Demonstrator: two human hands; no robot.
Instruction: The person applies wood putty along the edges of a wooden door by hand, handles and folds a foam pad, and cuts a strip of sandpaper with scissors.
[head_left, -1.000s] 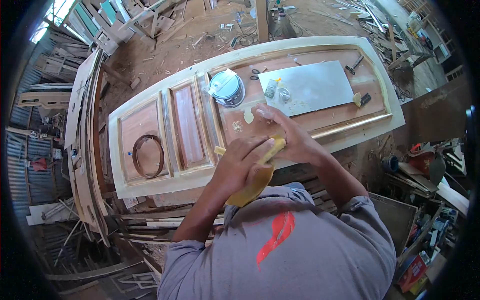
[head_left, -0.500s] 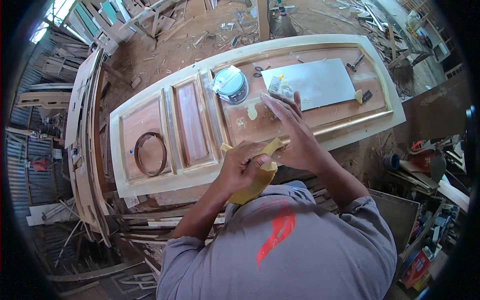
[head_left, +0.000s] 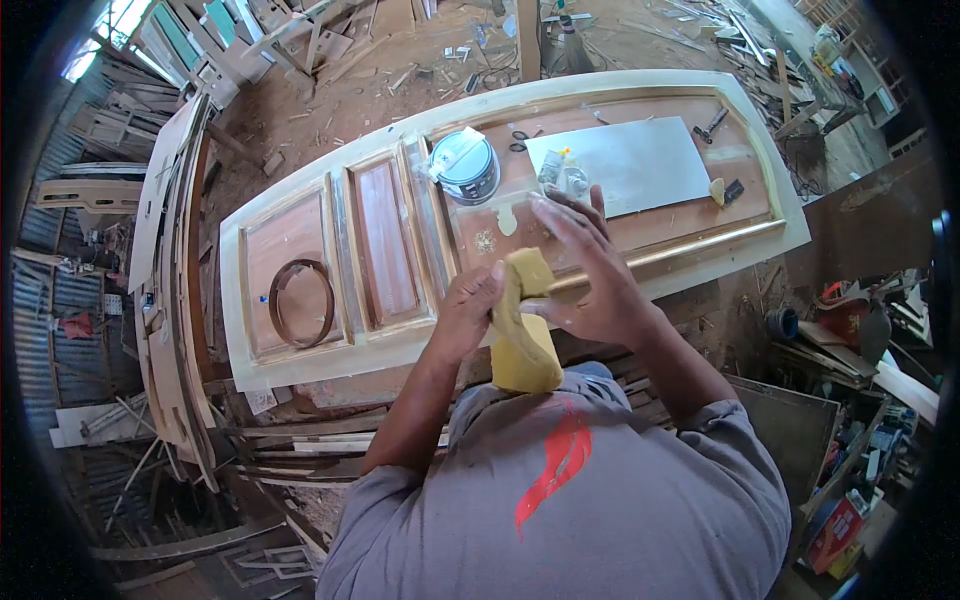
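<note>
In my left hand (head_left: 468, 308) is a curled piece of yellow sandpaper (head_left: 527, 355), pinched near its upper part by thumb and fingers. The sheet bends over at the top and hangs down in front of my chest. My right hand (head_left: 592, 275) is open beside it, fingers stretched away from me and the thumb close to the sheet's right edge. Beyond both hands lies a panelled wooden door (head_left: 390, 345) with pale edges. A lidded can (head_left: 465, 168) and small clear bottles (head_left: 570, 180) stand on it, past my fingers.
On the door lie a white board (head_left: 650, 165), scissors (head_left: 519, 142), a hammer-like tool (head_left: 712, 127), a small dark block (head_left: 734, 190) and a brown ring (head_left: 302, 304). Long boards (head_left: 170, 300) lean at the left. Scrap wood covers the floor, and a cluttered shelf (head_left: 850, 500) is at right.
The sandpaper has turned and unfolded into a more upright curl. My left hand has shifted slightly left, its thumb now pointing up; my right hand's thumb and fingers have spread.
</note>
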